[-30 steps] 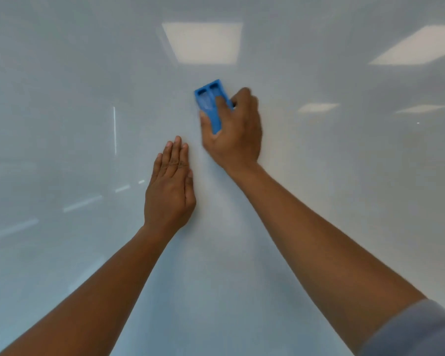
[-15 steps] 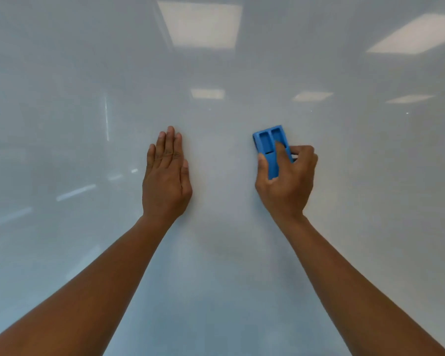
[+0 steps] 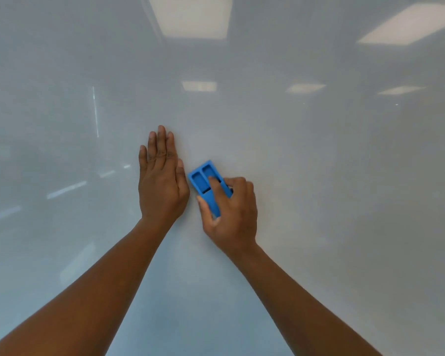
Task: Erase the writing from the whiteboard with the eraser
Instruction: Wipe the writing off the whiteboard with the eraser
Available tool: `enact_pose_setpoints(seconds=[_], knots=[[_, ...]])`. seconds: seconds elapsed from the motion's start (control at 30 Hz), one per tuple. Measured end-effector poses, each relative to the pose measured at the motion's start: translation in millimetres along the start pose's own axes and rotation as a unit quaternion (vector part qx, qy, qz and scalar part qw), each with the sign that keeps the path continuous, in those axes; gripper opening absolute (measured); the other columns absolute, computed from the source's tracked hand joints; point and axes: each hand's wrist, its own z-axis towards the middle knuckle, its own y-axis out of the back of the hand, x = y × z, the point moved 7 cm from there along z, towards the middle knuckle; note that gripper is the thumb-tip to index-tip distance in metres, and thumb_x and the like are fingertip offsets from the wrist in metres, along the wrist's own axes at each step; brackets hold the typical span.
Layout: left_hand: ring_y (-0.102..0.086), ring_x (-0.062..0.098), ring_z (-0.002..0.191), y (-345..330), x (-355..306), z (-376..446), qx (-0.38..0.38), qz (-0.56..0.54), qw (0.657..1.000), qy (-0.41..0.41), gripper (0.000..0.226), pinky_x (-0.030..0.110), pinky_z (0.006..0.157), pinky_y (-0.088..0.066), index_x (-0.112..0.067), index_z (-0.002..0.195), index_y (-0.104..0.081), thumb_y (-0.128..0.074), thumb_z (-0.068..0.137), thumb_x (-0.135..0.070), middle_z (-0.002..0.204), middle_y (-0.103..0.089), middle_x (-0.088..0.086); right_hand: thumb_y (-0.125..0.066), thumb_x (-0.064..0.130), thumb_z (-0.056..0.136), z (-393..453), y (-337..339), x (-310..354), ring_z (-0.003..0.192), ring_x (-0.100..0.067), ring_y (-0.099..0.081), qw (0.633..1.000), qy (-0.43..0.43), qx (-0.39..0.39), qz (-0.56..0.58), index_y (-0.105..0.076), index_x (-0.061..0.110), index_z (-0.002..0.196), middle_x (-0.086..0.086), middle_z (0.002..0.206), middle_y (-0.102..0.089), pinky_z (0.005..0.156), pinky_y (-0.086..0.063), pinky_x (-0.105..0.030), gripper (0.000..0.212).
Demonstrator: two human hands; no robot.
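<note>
Eraser (image 3: 208, 185), blue, mid-frame: your right hand (image 3: 233, 214) grasps it against whiteboard (image 3: 319, 176); left hand (image 3: 162, 181) flat, fingers straight.

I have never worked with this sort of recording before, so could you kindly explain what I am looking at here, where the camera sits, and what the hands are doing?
There is no machine here: these are a person's two bare hands. The single picture comes from a wide-angle camera worn on the person's head, looking forward and down along both forearms.

The pale, glossy surface filling the view is a whiteboard. The bright rectangles on it are reflections of ceiling lights, not marks.

The left hand lies flat on the board with straight fingers, holding nothing. The right hand grips a blue eraser, with the forefinger laid along its back, beside the left hand. The eraser seems to lie against the board.

I can see no writing in this view.
</note>
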Motion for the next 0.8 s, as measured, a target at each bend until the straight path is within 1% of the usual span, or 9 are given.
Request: enact_pose_setpoints(seconds=[0.1, 0.17, 0.2, 0.3, 0.43, 0.53, 0.63, 0.7, 0.8], knots=[[-0.002, 0.023, 0.155, -4.1, -6.5, -4.3, 0.000, 0.008, 1.000, 0.002, 0.057, 0.039, 0.126, 0.002, -0.006, 0.158, -0.015, -0.024, 0.105, -0.025, 0.167, -0.009, 0.010, -0.070, 0.041, 0.084, -17.6, 2.0, -9.1, 0.091, -0.022, -0.049, 1.000, 0.011, 0.008, 0.005, -0.062, 0.013, 0.123, -0.009, 0.104, -0.054, 0.070, -0.051, -0.037, 0.048], [-0.004, 0.025, 0.154, -8.4, -15.0, -7.6, 0.002, 0.020, 1.000, -0.013, 0.058, 0.040, 0.126, 0.004, -0.005, 0.158, -0.016, -0.023, 0.104, -0.025, 0.166, -0.009, 0.011, -0.069, 0.041, 0.085, -17.4, 8.0, -15.6, 0.091, -0.022, -0.050, 1.000, 0.014, 0.007, -0.009, -0.062, 0.013, 0.122, -0.009, 0.104, -0.054, 0.069, -0.051, -0.037, 0.047], [-0.004, 0.025, 0.154, -11.2, -20.6, -8.1, 0.003, 0.024, 0.999, -0.022, 0.057, 0.040, 0.126, 0.004, -0.005, 0.157, -0.017, -0.023, 0.104, -0.025, 0.166, -0.010, 0.011, -0.067, 0.041, 0.085, -13.7, 13.6, -22.6, 0.091, -0.023, -0.050, 1.000, 0.002, -0.003, -0.021, -0.062, 0.013, 0.122, -0.010, 0.105, -0.054, 0.070, -0.051, -0.038, 0.046], [-0.007, 0.026, 0.154, -20.1, -41.3, -7.6, 0.002, 0.021, 0.999, -0.043, 0.056, 0.043, 0.126, 0.001, -0.004, 0.157, -0.020, -0.024, 0.104, -0.024, 0.165, -0.013, 0.012, -0.067, 0.038, 0.087, 6.9, 41.6, -64.2, 0.093, -0.028, -0.051, 0.994, -0.082, -0.069, -0.034, -0.064, 0.012, 0.119, -0.014, 0.106, -0.053, 0.071, -0.052, -0.041, 0.042], [-0.011, 0.027, 0.154, -29.9, -67.4, -4.9, -0.002, 0.013, 0.999, -0.052, 0.055, 0.046, 0.126, -0.001, -0.003, 0.155, -0.025, -0.027, 0.104, -0.021, 0.164, -0.019, 0.013, -0.067, 0.033, 0.088, 37.8, 85.8, -136.2, 0.095, -0.037, -0.051, 0.971, -0.177, -0.149, -0.062, -0.064, 0.009, 0.120, -0.020, 0.109, -0.053, 0.075, -0.051, -0.045, 0.040], [-0.013, 0.026, 0.154, -37.6, -85.8, -7.8, 0.003, 0.000, 0.998, -0.061, 0.054, 0.047, 0.126, 0.000, -0.003, 0.155, -0.026, -0.026, 0.104, -0.021, 0.164, -0.020, 0.013, -0.063, 0.035, 0.091, 53.5, 111.5, -190.0, 0.104, -0.032, -0.047, 0.945, -0.273, -0.169, -0.064, -0.060, 0.010, 0.125, -0.017, 0.117, -0.048, 0.076, -0.054, -0.047, 0.042], [-0.013, 0.026, 0.153, -43.8, -98.5, -9.9, 0.007, -0.004, 0.998, -0.063, 0.054, 0.047, 0.126, 0.000, -0.003, 0.155, -0.026, -0.026, 0.104, -0.021, 0.164, -0.021, 0.014, -0.059, 0.038, 0.092, 63.8, 126.7, -228.0, 0.109, -0.029, -0.044, 0.920, -0.343, -0.183, -0.051, -0.059, 0.009, 0.128, -0.014, 0.120, -0.044, 0.084, -0.053, -0.050, 0.046], [-0.013, 0.026, 0.153, -46.3, -103.1, -9.8, 0.008, -0.007, 0.998, -0.060, 0.054, 0.047, 0.126, -0.001, -0.003, 0.155, -0.026, -0.027, 0.104, -0.020, 0.164, -0.021, 0.014, -0.059, 0.038, 0.092, 66.3, 127.8, -230.0, 0.110, -0.031, -0.043, 0.921, -0.340, -0.183, -0.054, -0.058, 0.009, 0.129, -0.015, 0.121, -0.044, 0.086, -0.052, -0.049, 0.047], [-0.012, 0.025, 0.154, -51.1, -111.7, -13.1, 0.017, -0.013, 0.998, -0.066, 0.054, 0.046, 0.126, -0.001, -0.003, 0.155, -0.026, -0.029, 0.104, -0.019, 0.164, -0.020, 0.013, -0.060, 0.037, 0.092, 62.7, 117.0, -203.6, 0.106, -0.031, -0.044, 0.950, -0.264, -0.160, -0.047, -0.058, 0.010, 0.128, -0.017, 0.120, -0.046, 0.082, -0.052, -0.047, 0.044]])
